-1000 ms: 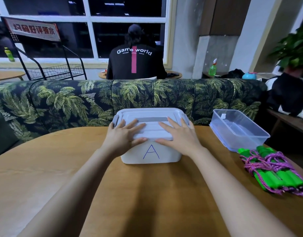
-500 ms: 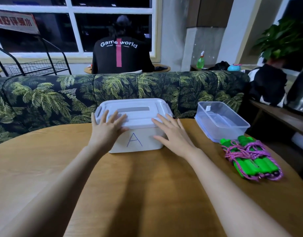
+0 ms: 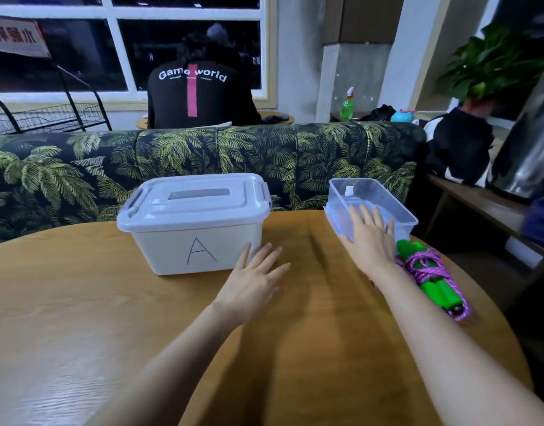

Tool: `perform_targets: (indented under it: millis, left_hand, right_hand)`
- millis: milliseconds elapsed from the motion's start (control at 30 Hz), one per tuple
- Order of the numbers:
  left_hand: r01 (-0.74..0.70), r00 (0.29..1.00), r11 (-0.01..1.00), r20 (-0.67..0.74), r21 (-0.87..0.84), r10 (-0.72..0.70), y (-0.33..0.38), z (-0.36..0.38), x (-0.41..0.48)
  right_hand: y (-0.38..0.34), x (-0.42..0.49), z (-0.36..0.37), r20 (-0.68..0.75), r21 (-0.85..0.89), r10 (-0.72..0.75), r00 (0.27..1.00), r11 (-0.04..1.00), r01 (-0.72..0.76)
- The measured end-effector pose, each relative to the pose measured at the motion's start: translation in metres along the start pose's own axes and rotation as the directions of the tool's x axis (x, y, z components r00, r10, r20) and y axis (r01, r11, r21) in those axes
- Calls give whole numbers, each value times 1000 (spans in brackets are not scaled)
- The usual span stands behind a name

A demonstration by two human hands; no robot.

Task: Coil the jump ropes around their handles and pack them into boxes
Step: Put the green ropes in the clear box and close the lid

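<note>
Left hand (image 3: 252, 278) flat, fingers spread, box A (image 3: 172, 250) just left of it; right hand (image 3: 369, 238) flat too, over near wall of tub (image 3: 400, 207), possibly touching; ropes (image 3: 430, 272) beside its wrist

Both hands have left the white box (image 3: 190, 229); the right hand (image 3: 370, 238) now reaches the clear box (image 3: 384, 195).

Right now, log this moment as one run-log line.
left hand open, by box A, lid on | right hand open, at clear box | coiled jump ropes on table, unpacked
</note>
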State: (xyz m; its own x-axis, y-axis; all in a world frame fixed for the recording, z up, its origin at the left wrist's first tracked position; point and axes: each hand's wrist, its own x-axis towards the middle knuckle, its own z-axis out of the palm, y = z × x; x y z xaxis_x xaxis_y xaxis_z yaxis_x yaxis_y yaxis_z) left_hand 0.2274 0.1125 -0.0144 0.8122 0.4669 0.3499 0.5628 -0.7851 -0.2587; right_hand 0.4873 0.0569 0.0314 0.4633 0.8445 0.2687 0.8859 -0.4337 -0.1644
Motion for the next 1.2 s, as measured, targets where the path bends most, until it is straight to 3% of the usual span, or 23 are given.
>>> perform_targets:
  millis: [167,333,500,667,733,967,1100,1200]
  left_hand:
    - [14,996,999,90,44,-18,-7,16,17]
    - [-4,992,997,123,73,-5,-9,10,8]
    - [28,998,999,62,35,-31,1,-34,-4]
    - [41,997,999,-70,-22,-42,6,-83,-41]
    - [64,993,998,-96,-30,-66,1,-95,-69]
    - [250,967,967,-36,-50,-252,-40,-92,-194]
    - [422,893,868,-48,-259,-448,-61,-78,-238]
    - [461,851,756,-11,-464,-525,-62,-69,-248]
  right_hand:
    - [18,30,11,72,-148,219,973,967,-207]
    - [19,25,2,-117,162,224,967,965,-204]
    - [7,-26,-31,-427,351,90,900,934,73]
    - [-10,-96,-51,-623,255,-255,739,827,500]
    - [-18,-122,-49,-617,221,-367,696,768,601]
    - [-45,-177,-32,-483,286,-535,693,651,703]
    - [-58,-189,-33,-408,298,-692,596,516,803]
    - [-65,-188,-20,-294,379,-768,570,454,807]
